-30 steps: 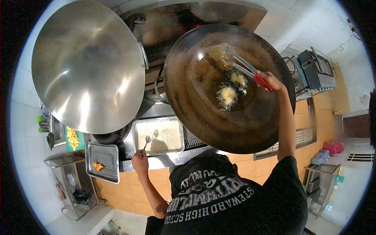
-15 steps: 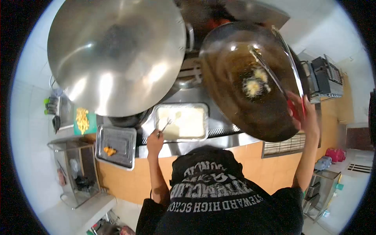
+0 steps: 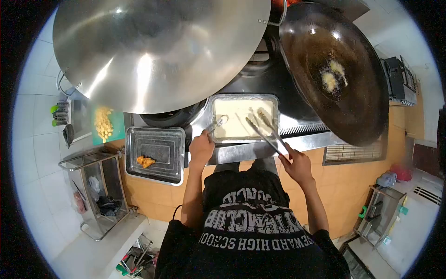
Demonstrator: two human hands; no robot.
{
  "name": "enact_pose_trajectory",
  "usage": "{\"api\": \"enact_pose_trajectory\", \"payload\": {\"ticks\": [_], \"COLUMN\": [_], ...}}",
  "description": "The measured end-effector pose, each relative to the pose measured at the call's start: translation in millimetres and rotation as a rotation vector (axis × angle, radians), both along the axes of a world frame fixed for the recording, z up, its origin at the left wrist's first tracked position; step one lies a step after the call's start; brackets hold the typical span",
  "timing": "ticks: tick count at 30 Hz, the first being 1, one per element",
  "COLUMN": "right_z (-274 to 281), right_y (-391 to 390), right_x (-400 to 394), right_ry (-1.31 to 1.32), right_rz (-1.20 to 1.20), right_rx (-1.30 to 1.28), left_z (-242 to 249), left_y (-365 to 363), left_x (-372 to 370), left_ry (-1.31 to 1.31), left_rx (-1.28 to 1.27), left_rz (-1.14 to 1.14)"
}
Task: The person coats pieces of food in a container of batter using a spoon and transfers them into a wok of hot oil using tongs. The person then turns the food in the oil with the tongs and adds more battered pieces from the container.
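My left hand is closed around the handle of a fork, whose head is over the left side of a rectangular metal tray of pale, creamy batter. In my right hand is a pair of metal tongs, its tips spread over the right part of the same tray. Coating shows on the tong tips. To the right, a large dark wok holds oil, with pale battered pieces bubbling in it.
A big steel wok overhangs the stove at upper left. Below it, a second metal tray holds a small orange-brown piece. Yellow chunks lie on a green cutting board at the left. A metal rack stands lower left.
My right hand has brought the tongs down and left from the dark wok to the batter tray. My left hand stays by the tray with the fork. The camera view has shifted.
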State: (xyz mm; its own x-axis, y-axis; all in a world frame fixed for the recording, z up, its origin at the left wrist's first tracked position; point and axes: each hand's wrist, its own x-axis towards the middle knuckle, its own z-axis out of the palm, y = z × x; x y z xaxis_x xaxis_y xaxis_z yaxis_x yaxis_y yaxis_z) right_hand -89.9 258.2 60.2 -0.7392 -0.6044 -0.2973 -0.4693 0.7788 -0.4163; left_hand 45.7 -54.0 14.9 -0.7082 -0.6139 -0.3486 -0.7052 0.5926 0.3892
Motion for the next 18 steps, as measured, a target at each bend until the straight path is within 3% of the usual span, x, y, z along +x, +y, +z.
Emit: {"api": "enact_pose_trajectory", "payload": {"ticks": [4,7,9,11,15,18], "right_z": [-13.1,-13.8,-13.9,-9.8,-6.9,0.5], "right_y": [-6.9,-9.8,-10.0,-12.3,-1.8,1.4], "right_x": [-3.0,-1.1,3.9,9.1,19.3,26.6], "right_ry": [0.114,0.097,0.116,0.047,0.05,-0.018], "right_rz": [-0.02,-0.067,-0.069,-0.155,-0.212,-0.333], "right_rx": [-0.107,-0.086,-0.13,-0.193,-0.22,-0.201], "left_z": [-28.9,-40.3,-48.8,-62.6,-45.2,-15.9], "left_y": [-7.1,-7.4,-9.6,-11.3,-6.8,-12.0], "left_x": [-20.1,-28.5,-31.8,-33.6,-33.2,-31.3], "left_ry": [-0.111,0.013,0.012,0.173,0.238,0.129], "left_rx": [-0.144,-0.138,-0.052,0.1,0.231,0.033], "left_rz": [-0.063,-0.109,-0.125,-0.133,-0.162,-0.107]}}
